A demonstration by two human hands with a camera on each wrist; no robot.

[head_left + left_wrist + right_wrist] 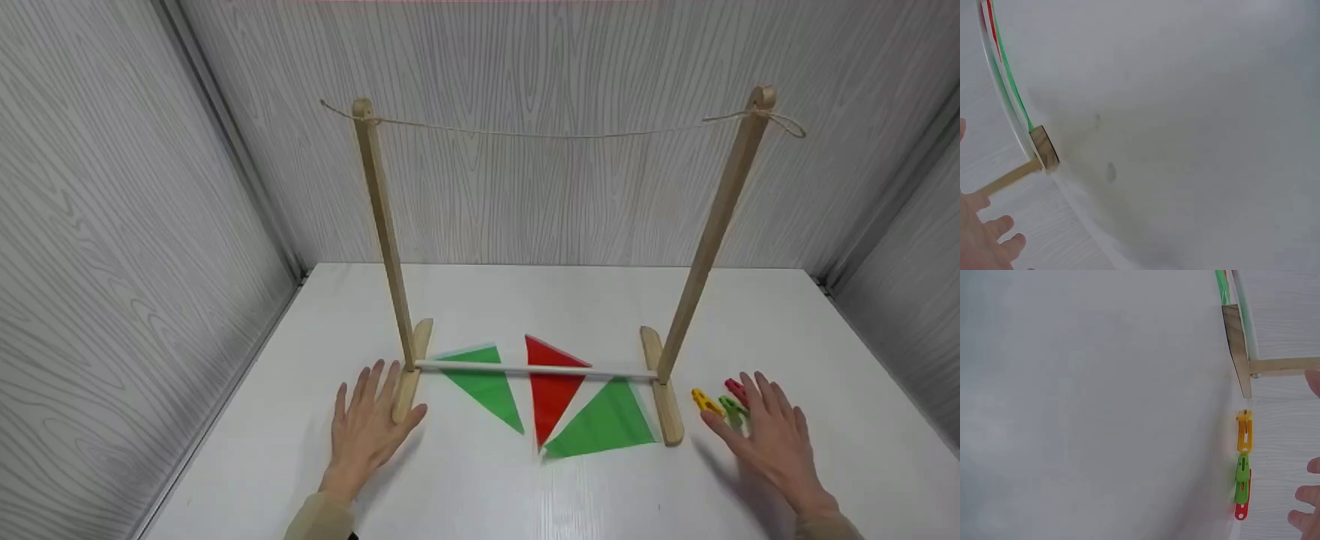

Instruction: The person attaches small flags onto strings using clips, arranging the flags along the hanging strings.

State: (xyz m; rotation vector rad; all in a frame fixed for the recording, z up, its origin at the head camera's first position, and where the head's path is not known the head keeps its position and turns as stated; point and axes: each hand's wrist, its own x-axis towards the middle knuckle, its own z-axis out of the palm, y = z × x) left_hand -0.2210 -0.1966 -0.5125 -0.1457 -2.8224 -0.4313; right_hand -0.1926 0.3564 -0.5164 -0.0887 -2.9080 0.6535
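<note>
My left hand (366,427) holds nothing, its fingers spread beside the left foot (407,390) of a wooden stand; whether it touches the foot I cannot tell. My right hand (776,442) is spread out at the right, over or just by three small clothespins: a yellow clothespin (707,403), a green clothespin (733,409) and a red clothespin (736,390). Between the stand's feet lie a green triangular flag (487,386), a red triangular flag (551,394) and another green flag (609,424). The right wrist view shows the clothespins in a row, fingers apart from them.
Two wooden posts, left (386,232) and right (716,217), rise from the feet. A thin string (525,135) sags slightly between their tops, tied at both. A white rod (525,368) joins the feet low down, above the flags. Pale wood-grain panels (562,202) enclose the white table (480,300).
</note>
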